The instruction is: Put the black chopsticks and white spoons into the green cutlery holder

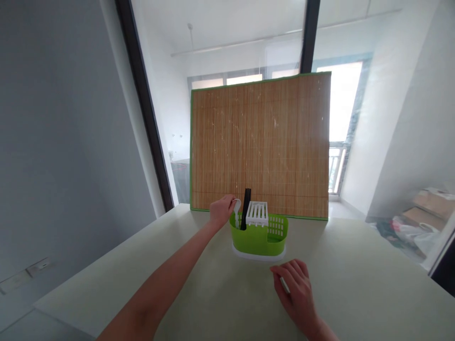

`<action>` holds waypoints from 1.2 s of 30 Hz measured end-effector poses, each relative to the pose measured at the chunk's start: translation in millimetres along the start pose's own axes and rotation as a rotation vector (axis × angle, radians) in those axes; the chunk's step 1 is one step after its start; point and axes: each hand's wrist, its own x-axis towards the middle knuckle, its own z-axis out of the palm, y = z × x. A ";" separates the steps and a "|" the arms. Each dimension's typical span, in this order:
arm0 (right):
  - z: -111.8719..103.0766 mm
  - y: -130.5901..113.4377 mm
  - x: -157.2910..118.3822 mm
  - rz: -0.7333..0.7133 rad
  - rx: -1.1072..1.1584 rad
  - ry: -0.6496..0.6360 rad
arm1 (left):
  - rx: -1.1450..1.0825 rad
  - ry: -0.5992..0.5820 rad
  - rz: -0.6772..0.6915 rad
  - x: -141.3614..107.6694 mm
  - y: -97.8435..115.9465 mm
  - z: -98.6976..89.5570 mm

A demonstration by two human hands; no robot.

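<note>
A green plastic utensil caddy with a white base stands on the table. My left hand is closed at its left end, its fingertips on the top of a white spoon. The spoon stands upright, its lower part inside the caddy. Just right of it, black chopsticks lean in the same end. A white slatted rack sits across the caddy's middle, and the right section has a low front. My right hand is near the caddy's front right, fingers curled to the thumb, with nothing visible in it.
A pale table spreads under the caddy. Behind it a bamboo mat with green edging stands upright against a dark-framed glass partition. At far right, boxes and plastic bags lie beyond the table.
</note>
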 end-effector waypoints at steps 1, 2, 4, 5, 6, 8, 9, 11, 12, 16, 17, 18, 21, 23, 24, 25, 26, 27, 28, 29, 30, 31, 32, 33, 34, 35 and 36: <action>-0.1 0.4 0.4 0.000 -0.002 -0.004 | 0.005 -0.021 -0.002 0.4 -1.6 6.4; -0.3 0.6 0.8 0.000 -0.004 -0.008 | 0.008 -0.036 -0.003 0.7 -2.8 12.2; -1.1 0.4 1.6 0.004 -0.008 -0.016 | 0.009 -0.061 -0.006 0.5 -4.5 22.3; -1.6 0.2 1.9 0.004 -0.010 -0.018 | 0.008 -0.073 -0.009 0.1 -4.9 26.8; -2.0 -0.1 2.2 0.003 -0.011 -0.019 | 0.006 -0.083 -0.012 -0.4 -5.3 30.9; -2.3 -0.7 2.3 -0.001 -0.012 -0.016 | -0.001 -0.095 -0.023 -1.5 -5.8 37.3; -2.1 -0.9 2.3 -0.002 -0.011 -0.014 | -0.006 -0.098 -0.029 -2.0 -6.1 39.4; -1.4 -0.7 2.3 0.002 -0.006 -0.010 | -0.019 -0.099 -0.041 -2.3 -7.0 41.2; -1.2 -0.2 2.5 0.009 -0.004 -0.009 | -0.027 -0.097 -0.046 -2.3 -7.6 40.8; -4.4 8.3 6.0 0.071 -0.031 -0.016 | -0.066 -0.054 -0.074 -5.5 -9.9 34.4; -6.6 13.0 7.1 0.106 -0.057 -0.025 | -0.104 -0.002 -0.102 -9.0 -10.1 32.9; -9.3 19.0 7.9 0.152 -0.094 -0.041 | -0.158 0.070 -0.145 -14.3 -10.1 32.1; -18.6 43.0 6.2 0.328 -0.237 -0.148 | -0.384 0.297 -0.308 -43.0 -6.8 35.9; -23.5 60.5 1.1 0.444 -0.295 -0.262 | -0.519 0.345 -0.366 -70.8 -1.5 43.1; -25.2 68.1 -2.1 0.507 -0.295 -0.323 | -0.581 0.340 -0.377 -85.6 2.1 47.3; -26.1 74.4 -5.5 0.567 -0.280 -0.383 | -0.637 0.323 -0.381 -99.7 6.1 51.3; -26.3 79.1 -8.6 0.618 -0.260 -0.432 | -0.688 0.297 -0.384 -112.6 10.4 54.7; -25.9 82.0 -11.4 0.656 -0.242 -0.468 | -0.731 0.268 -0.387 -123.5 14.8 57.4; -24.9 83.1 -13.6 0.681 -0.229 -0.492 | -0.764 0.237 -0.389 -132.1 19.1 59.2; -23.4 82.8 -15.1 0.692 -0.225 -0.505 | -0.790 0.206 -0.387 -138.3 23.2 60.1; -21.6 81.3 -16.0 0.694 -0.227 -0.510 | -0.808 0.179 -0.381 -142.4 27.1 60.4; -19.7 78.9 -16.4 0.690 -0.231 -0.512 | -0.820 0.155 -0.372 -144.8 30.8 60.3; -17.7 76.3 -16.3 0.685 -0.234 -0.515 | -0.828 0.135 -0.360 -146.1 34.3 60.0; -15.8 73.5 -16.0 0.677 -0.237 -0.517 | -0.832 0.114 -0.344 -146.8 37.8 59.7; -14.1 70.9 -15.5 0.667 -0.241 -0.518 | -0.834 0.091 -0.327 -147.5 41.2 59.5; -12.7 68.7 -15.1 0.655 -0.246 -0.517 | -0.831 0.067 -0.308 -148.3 44.5 59.4; -11.4 66.9 -14.9 0.643 -0.251 -0.515 | -0.825 0.039 -0.287 -149.5 47.6 59.5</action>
